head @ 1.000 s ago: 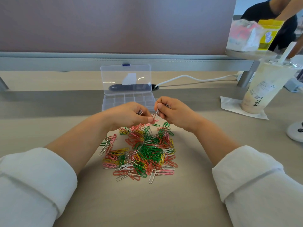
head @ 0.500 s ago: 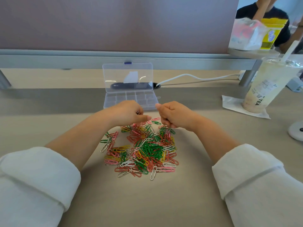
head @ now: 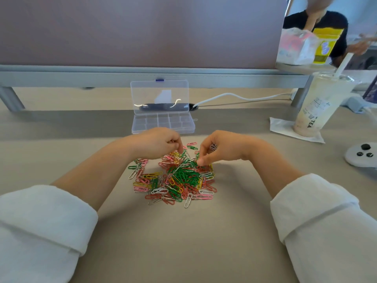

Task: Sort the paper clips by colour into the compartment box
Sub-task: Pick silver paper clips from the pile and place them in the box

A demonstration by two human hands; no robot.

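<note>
- beige desk (head: 183,242) carries the mixed paper clip pile (head: 177,178), just before the open compartment box (head: 163,123).
- left hand (head: 157,142) curled at the pile's far edge; cannot tell whether its grip holds a clip.
- right hand (head: 220,148) grip curled round silver clips (head: 213,147), thumb touching the pile.

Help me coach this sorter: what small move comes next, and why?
Probably the right hand lifts what its fingertips pinch from the pile, adding it to the clips already bunched in its palm. The box looks empty, so gathering one colour before dropping seems sensible.
</note>
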